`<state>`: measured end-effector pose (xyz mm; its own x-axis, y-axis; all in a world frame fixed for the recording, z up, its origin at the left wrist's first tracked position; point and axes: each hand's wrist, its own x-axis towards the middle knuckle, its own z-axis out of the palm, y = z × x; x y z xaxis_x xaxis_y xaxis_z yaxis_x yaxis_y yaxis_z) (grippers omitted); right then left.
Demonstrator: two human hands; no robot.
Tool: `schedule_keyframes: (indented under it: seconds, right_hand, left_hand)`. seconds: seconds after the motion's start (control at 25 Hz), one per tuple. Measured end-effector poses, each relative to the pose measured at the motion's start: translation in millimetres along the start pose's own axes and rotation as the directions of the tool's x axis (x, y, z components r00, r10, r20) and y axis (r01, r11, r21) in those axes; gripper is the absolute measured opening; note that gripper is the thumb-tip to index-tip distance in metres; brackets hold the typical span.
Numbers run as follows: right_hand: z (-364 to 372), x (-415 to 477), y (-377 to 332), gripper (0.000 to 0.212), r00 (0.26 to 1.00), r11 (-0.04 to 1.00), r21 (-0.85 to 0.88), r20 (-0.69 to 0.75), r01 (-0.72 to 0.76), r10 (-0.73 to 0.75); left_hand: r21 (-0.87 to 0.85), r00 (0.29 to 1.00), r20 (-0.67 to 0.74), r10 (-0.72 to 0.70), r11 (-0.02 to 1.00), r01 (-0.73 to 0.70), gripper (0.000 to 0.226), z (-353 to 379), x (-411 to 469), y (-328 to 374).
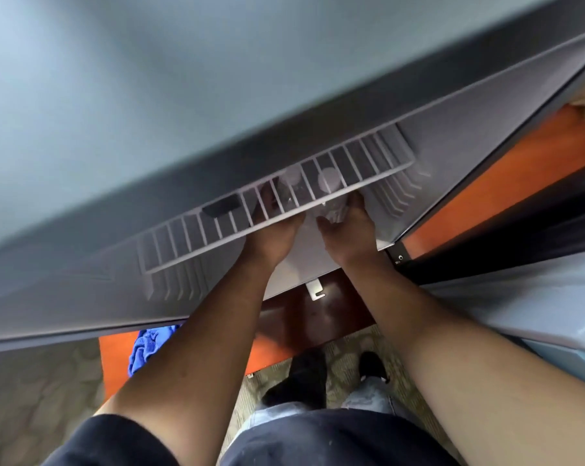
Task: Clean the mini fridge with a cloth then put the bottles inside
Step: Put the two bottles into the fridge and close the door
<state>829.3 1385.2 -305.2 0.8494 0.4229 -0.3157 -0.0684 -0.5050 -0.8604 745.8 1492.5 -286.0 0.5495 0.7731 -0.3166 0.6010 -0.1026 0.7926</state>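
Both arms are stretched into the open mini fridge (469, 146), under its white wire shelf (196, 230). A clear bottle (331, 211) is gripped by the right hand (348, 230), thumb on one side and fingers on the other, just below the shelf's front edge. The left hand (274, 230) is pushed further in; its fingers are seen blurred through the wires beside a second bottle (292, 183), and whether that bottle is held cannot be told. A blue cloth (146, 344) is left lying on the orange surface (116, 368) beneath the left forearm.
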Motion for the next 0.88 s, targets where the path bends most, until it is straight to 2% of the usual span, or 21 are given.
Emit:
schedule_keyframes:
  seconds: [0.16, 0.28, 0.4, 0.52, 0.6, 0.72, 0.88]
  right_hand:
    - [11.6, 4.1, 17.0, 0.06, 0.996, 0.998, 0.055, -0.081, 0.033, -0.028]
    - [20.3, 6.3, 23.0, 0.062, 0.987, 0.994, 0.051, -0.138, 0.093, -0.085]
    - [30.7, 16.9, 24.2, 0.064, 0.979, 0.987, 0.109, -0.179, 0.118, -0.097]
    - [39.9, 30.9, 21.1, 0.063, 0.981, 0.992, 0.105, -0.187, 0.065, -0.045]
    - [38.2, 38.8, 12.4, 0.06, 0.984, 0.993, 0.114, -0.177, 0.026, -0.005]
    - [35.1, 49.2, -0.6, 0.054, 0.99, 0.988, 0.147, -0.126, -0.037, 0.055]
    - [35.0, 51.7, -6.5, 0.063, 0.992, 0.969, 0.237, -0.085, -0.072, 0.094]
  left_hand:
    - [-0.055, 0.998, 0.015, -0.066, 0.996, 0.067, 0.07, 12.4, 3.3, -7.8]
    - [-0.053, 0.995, -0.039, -0.087, 0.995, 0.085, 0.066, 17.7, 9.0, -16.7]
    - [-0.126, 0.993, -0.058, -0.1, 0.988, 0.092, 0.066, 27.6, 17.6, -22.7]
    - [-0.223, 0.991, -0.059, -0.12, 0.969, 0.104, 0.069, 33.4, 23.8, -17.1]
    - [-0.246, 0.995, -0.033, -0.093, 0.966, 0.082, 0.067, 33.8, 23.0, -9.7]
    - [-0.282, 0.999, 0.033, -0.018, 0.959, 0.027, 0.042, 36.9, 31.2, -0.9]
    - [-0.288, 0.998, 0.055, 0.043, 0.957, -0.025, 0.043, 39.6, 34.0, 10.9]
